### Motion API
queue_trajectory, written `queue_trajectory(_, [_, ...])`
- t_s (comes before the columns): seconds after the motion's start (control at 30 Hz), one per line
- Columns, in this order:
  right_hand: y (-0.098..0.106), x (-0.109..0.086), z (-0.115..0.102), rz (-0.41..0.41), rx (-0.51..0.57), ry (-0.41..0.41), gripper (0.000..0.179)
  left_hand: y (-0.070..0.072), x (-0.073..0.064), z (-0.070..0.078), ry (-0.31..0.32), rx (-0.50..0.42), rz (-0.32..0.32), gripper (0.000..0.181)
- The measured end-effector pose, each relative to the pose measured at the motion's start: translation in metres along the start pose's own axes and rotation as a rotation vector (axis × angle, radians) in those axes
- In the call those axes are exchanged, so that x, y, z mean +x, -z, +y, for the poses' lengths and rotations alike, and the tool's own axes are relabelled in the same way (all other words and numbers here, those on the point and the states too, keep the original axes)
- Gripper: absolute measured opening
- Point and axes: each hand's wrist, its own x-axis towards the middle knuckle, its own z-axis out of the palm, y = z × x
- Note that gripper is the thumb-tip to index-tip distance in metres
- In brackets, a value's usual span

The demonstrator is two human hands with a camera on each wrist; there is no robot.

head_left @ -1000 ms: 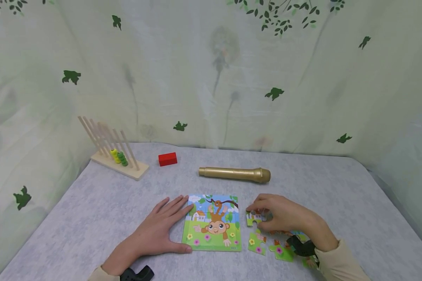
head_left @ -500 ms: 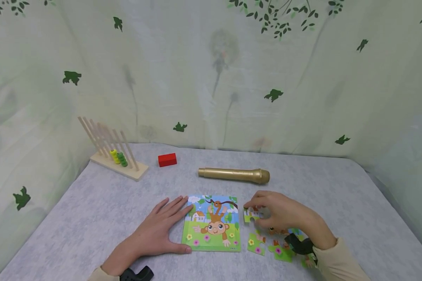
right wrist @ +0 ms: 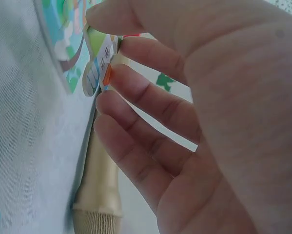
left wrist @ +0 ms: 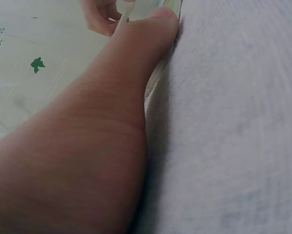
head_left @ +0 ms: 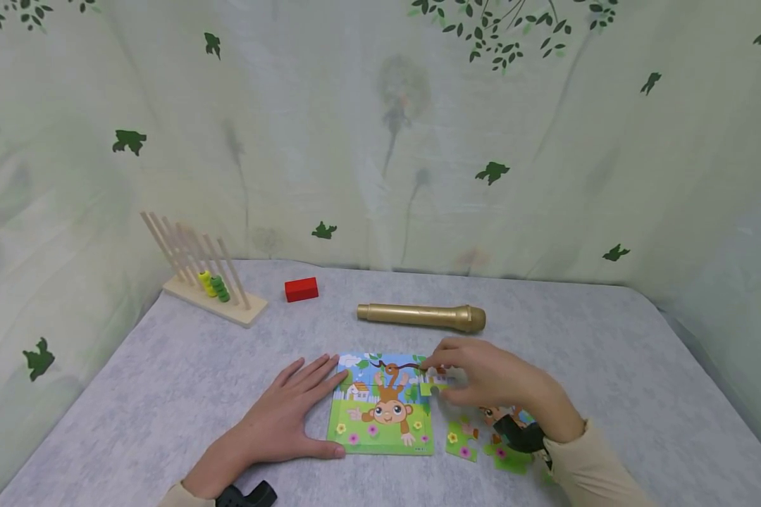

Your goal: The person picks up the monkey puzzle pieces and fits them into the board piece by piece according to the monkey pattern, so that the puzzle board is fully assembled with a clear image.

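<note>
A square monkey puzzle board (head_left: 380, 429) lies on the table in the head view. My left hand (head_left: 292, 415) is spread flat beside it, fingertips and thumb at its left edge. My right hand (head_left: 488, 373) pinches a jigsaw piece (head_left: 430, 387) over the board's upper right edge. In the right wrist view the thumb and fingers hold that jigsaw piece (right wrist: 98, 58) upright by its edges; it shows part of a house on green. Loose jigsaw pieces (head_left: 461, 438) lie to the right of the board, some hidden under the right wrist.
Behind the board lies a gold toy microphone (head_left: 418, 315). A red block (head_left: 301, 289) and a wooden peg stand (head_left: 241, 313) with yellow and green beads sit at the back left. A printed curtain (head_left: 380, 141) hangs behind the table.
My right hand has lifted the jigsaw piece and carried it left, from beside the board to over its right edge. The left hand has stayed in place.
</note>
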Motion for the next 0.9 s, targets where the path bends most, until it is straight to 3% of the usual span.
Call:
queue_trajectory(0.37, [-0.007,0.023,-0.014,0.030,-0.023,0.067,0.037,0.000,0.001,0.000,0.001,0.000,-0.012,0.114])
queue_trajectory(0.9, [-0.023,0.050,-0.029,0.013,-0.043,0.081,0.037,0.001,0.001,0.001,0.022,-0.002,-0.018,0.117])
